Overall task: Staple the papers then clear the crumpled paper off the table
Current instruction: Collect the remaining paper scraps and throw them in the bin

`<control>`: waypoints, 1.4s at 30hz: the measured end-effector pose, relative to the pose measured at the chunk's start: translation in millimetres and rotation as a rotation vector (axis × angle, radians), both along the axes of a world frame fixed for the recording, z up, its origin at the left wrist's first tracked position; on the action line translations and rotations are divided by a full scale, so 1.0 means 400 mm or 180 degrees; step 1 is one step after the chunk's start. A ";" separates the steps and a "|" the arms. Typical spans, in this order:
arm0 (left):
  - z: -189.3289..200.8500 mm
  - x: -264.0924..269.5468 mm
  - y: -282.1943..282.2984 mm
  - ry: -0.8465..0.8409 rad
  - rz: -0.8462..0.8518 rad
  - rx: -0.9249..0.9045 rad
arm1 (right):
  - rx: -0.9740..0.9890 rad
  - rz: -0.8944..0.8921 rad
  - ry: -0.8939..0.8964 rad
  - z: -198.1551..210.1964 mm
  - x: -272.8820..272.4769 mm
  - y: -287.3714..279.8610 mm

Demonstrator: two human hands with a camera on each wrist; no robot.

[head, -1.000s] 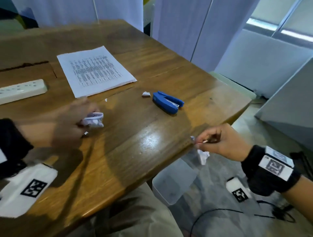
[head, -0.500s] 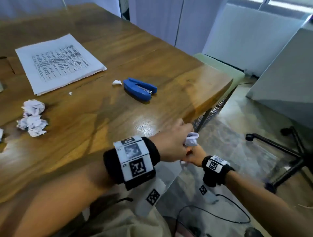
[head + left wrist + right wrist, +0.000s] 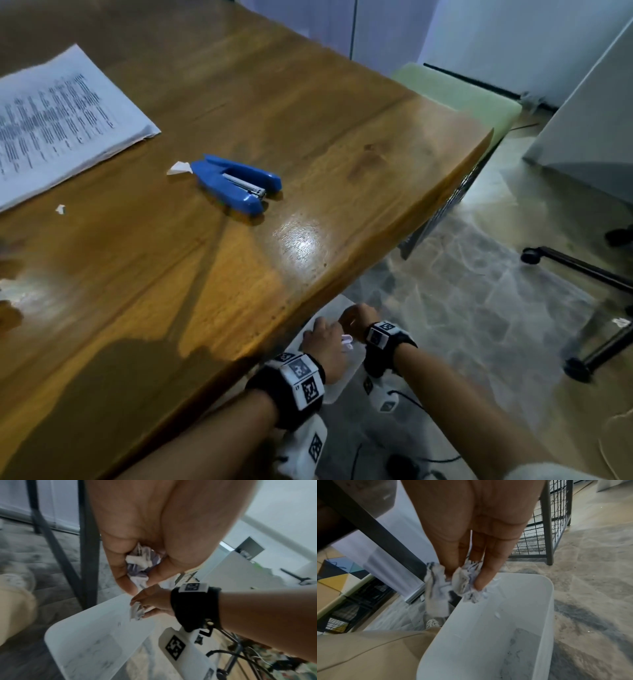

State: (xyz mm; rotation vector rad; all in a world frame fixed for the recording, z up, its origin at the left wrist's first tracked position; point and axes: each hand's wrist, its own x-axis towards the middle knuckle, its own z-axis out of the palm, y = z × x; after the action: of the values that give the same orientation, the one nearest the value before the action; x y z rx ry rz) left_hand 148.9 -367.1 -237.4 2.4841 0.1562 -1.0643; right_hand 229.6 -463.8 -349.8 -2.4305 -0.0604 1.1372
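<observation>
Both hands hang below the table's near edge (image 3: 342,274), over a white bin (image 3: 85,635) (image 3: 551,595). My left hand (image 3: 323,339) (image 3: 140,577) curls round a ball of crumpled paper (image 3: 140,562). Close beside it, my right hand (image 3: 354,317) (image 3: 465,577) pinches crumpled paper (image 3: 467,585) (image 3: 137,611) between thumb and fingers above the bin's rim. A second wad (image 3: 435,588) hangs by the thumb. On the table lie the printed papers (image 3: 51,123) at the far left and the blue stapler (image 3: 236,183) in the middle, with two small paper scraps (image 3: 180,168) near them.
A dark table leg (image 3: 87,547) stands just behind the bin. A wire-mesh rack (image 3: 539,534) is under the table's far end, with a pale green bench (image 3: 455,92) beyond. A chair's black wheeled base (image 3: 582,274) sits on the floor at right. Cables (image 3: 428,459) trail near my arms.
Both hands have dropped from the table edge down to the bin, each still holding crumpled paper. The view has swung right, so the crumpled balls left on the table are out of frame.
</observation>
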 end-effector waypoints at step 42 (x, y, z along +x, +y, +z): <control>-0.194 0.063 -0.019 0.0401 0.1156 -0.0406 | 0.0115 -0.0569 0.0125 -0.074 -0.051 -0.124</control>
State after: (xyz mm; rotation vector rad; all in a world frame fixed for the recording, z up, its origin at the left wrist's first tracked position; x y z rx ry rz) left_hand 174.2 -374.9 -314.8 2.1670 0.5378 -1.0359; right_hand 209.2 -513.4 -379.4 -2.3281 0.1447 1.0932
